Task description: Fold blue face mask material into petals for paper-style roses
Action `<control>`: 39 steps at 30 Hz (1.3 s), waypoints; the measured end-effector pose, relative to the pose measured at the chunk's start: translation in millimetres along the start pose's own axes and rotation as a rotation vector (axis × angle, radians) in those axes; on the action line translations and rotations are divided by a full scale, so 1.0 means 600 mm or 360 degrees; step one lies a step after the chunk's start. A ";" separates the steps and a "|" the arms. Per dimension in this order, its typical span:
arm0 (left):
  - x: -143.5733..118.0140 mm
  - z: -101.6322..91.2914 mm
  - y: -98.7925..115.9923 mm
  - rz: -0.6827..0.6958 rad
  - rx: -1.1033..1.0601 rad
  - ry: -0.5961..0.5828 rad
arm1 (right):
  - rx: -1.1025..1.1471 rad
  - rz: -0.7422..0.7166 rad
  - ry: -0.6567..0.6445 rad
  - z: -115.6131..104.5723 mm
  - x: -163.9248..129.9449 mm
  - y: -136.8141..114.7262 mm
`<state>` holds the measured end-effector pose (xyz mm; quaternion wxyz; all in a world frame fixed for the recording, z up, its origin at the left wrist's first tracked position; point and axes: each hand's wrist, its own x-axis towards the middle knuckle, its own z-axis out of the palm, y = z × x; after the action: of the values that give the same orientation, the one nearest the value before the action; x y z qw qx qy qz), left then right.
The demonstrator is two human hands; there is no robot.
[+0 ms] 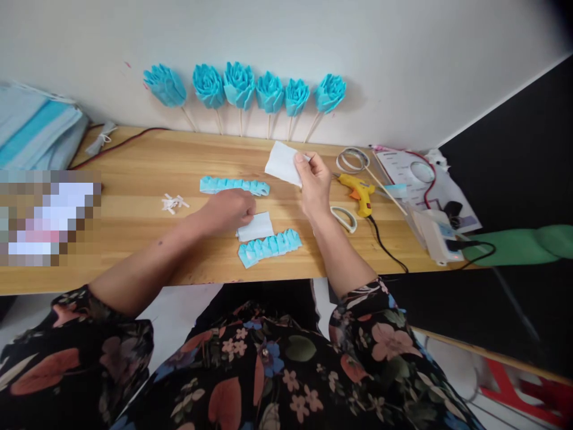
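Observation:
My right hand (314,182) holds a white sheet (283,163) lifted above the wooden table (147,173), pinched at its right edge. My left hand (233,209) rests knuckles-down on the table, its fingers closed at the edge of a second white sheet (256,227) that lies flat. A pleated blue strip (270,246) lies just in front of that sheet. Another pleated blue strip (234,186) lies behind my left hand.
Several blue paper roses on sticks (250,89) lean on the wall. A yellow glue gun (358,191), scissors (344,217), a wooden stick (385,190), a tape roll (353,159) and a power strip (436,237) sit right. White scraps (173,203) and stacked blue masks (36,128) lie left.

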<state>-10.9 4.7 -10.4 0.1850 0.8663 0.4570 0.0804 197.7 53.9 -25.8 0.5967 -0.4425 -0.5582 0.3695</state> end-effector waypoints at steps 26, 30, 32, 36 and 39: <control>0.009 -0.008 0.004 -0.0369 -0.1763 0.0452 | -0.0209 -0.0067 -0.0421 0.014 -0.043 -0.029; 0.011 -0.016 0.007 -0.0411 -0.1990 0.0712 | -0.0134 -0.0098 -0.0415 0.006 -0.039 -0.038; 0.012 -0.019 0.005 -0.0432 -0.2088 0.0796 | -0.0172 -0.0100 -0.0465 0.004 -0.037 -0.036; 0.015 -0.017 0.002 -0.0465 -0.2124 0.0856 | -0.0221 -0.0148 -0.0546 0.004 -0.034 -0.024; 0.016 -0.010 0.003 -0.0486 -0.2082 0.0842 | -0.0279 -0.0226 -0.0540 0.005 -0.032 -0.018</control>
<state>-5.9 13.5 -4.5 0.5581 0.4561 0.4608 0.5178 191.9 32.9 -21.9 0.4779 -0.3836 -0.7106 0.3457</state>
